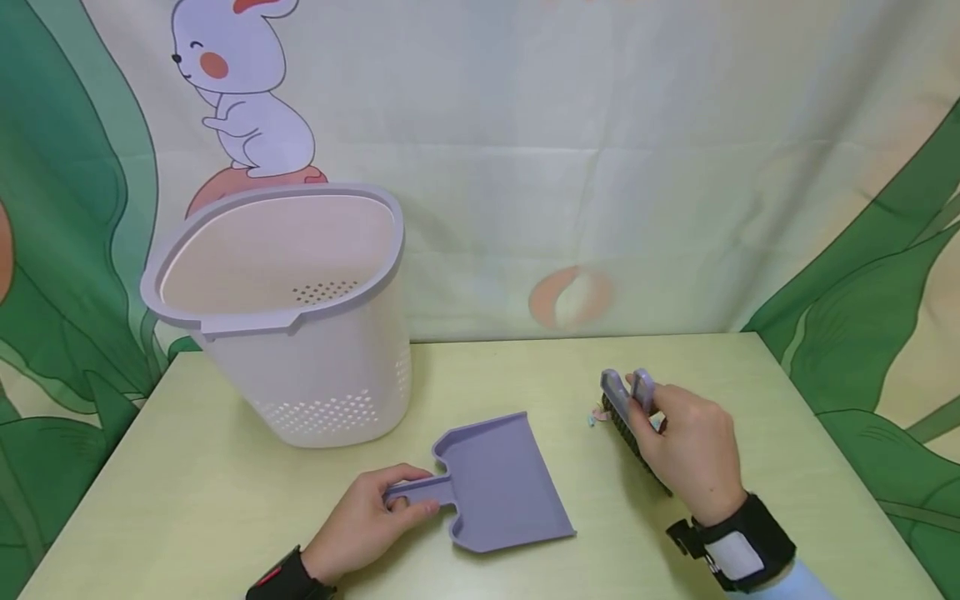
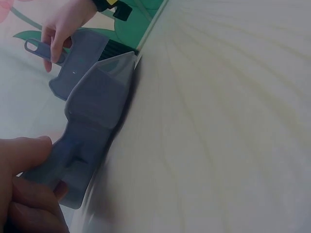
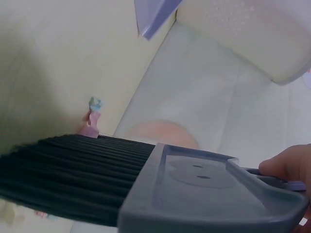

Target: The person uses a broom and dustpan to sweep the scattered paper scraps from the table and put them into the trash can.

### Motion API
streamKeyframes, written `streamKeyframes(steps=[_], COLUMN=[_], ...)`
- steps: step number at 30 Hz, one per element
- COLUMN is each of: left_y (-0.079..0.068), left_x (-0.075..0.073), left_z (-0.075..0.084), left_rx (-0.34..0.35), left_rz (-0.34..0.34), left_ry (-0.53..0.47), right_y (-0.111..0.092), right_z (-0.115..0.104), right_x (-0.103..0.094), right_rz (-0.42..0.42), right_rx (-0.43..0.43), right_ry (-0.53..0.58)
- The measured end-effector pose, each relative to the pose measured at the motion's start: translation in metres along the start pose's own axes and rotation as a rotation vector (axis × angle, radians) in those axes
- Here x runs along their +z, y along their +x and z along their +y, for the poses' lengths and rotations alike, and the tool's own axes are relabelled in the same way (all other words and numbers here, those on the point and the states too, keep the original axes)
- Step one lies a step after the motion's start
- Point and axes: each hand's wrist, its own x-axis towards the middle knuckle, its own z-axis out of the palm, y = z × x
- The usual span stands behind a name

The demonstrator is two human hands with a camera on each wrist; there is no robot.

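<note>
My left hand (image 1: 369, 518) grips the short handle of a purple dustpan (image 1: 504, 483), which lies on the table with its wide edge facing right. My right hand (image 1: 693, 446) holds a purple hand brush (image 1: 617, 392) by its handle; its dark bristles (image 3: 73, 174) point down toward the table. Beside the bristles lie small pink and light-blue scraps (image 1: 597, 414), best seen in the right wrist view as bits of paper or plastic (image 3: 92, 118). A gap of bare tabletop separates the scraps from the dustpan's edge.
A tall white basket (image 1: 330, 367) with a purple rim and punched holes stands at the back left of the pale table (image 1: 202, 508). Behind the table hangs a printed curtain (image 1: 510, 183) with a rabbit and green leaves.
</note>
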Motion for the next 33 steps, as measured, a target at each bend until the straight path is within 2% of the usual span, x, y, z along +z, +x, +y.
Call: streamKeyframes(steps=[7, 15, 23, 27, 31, 33], left_y=[0.000, 0.000, 0.001, 0.001, 0.001, 0.001], left_x=[0.002, 0.003, 0.002, 0.002, 0.002, 0.002], left_z=[-0.001, -0.003, -0.004, -0.004, -0.003, -0.003], left_rx=[-0.020, 0.005, 0.002, 0.010, 0.009, 0.006], left_rz=[-0.005, 0.001, -0.003, -0.008, -0.007, -0.005], left_ry=[0.015, 0.014, 0.024, 0.026, 0.036, 0.042], right_y=[-0.007, -0.020, -0.032, -0.030, -0.022, -0.017], right_z=[-0.019, -0.053, -0.080, -0.081, -0.070, -0.060], right_x=[0.000, -0.006, -0.018, -0.026, -0.035, -0.038], right_rz=[-0.073, -0.093, -0.173, -0.142, -0.125, -0.108], right_rx=[-0.061, -0.170, -0.303, -0.325, -0.271, -0.244], right_ry=[0.063, 0.243, 0.373, 0.418, 0.428, 0.397])
